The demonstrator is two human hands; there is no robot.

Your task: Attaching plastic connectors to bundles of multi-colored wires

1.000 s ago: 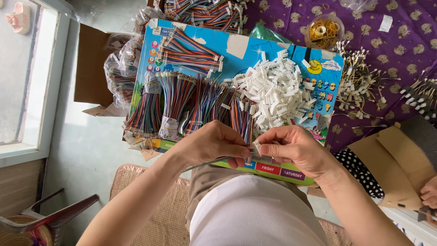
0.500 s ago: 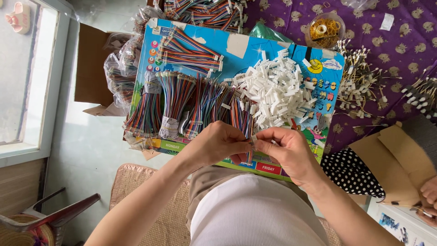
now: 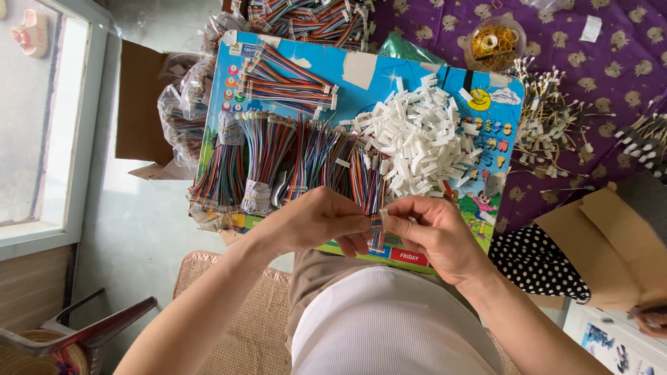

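My left hand (image 3: pixel 316 221) pinches the end of a short multicoloured ribbon cable (image 3: pixel 376 228) just above my lap. My right hand (image 3: pixel 434 232) meets it from the right, fingertips closed on a small white plastic connector (image 3: pixel 383 215) at the cable's end. Both hands hover over the near edge of a blue picture board (image 3: pixel 389 78). On the board lie several bundles of rainbow wire (image 3: pixel 267 156) and a heap of white connectors (image 3: pixel 420 142).
More wire bundles (image 3: pixel 306 17) lie beyond the board. A purple patterned cloth (image 3: pixel 604 62) carries a bowl of rubber bands (image 3: pixel 493 42) and loose pieces. Cardboard boxes (image 3: pixel 142 101) sit left and right. A woven mat (image 3: pixel 236 319) and a chair (image 3: pixel 76 333) are below.
Both hands have stayed together at the board's near edge, fingers shifting slightly on the cable end and connector. The view has drifted a little.
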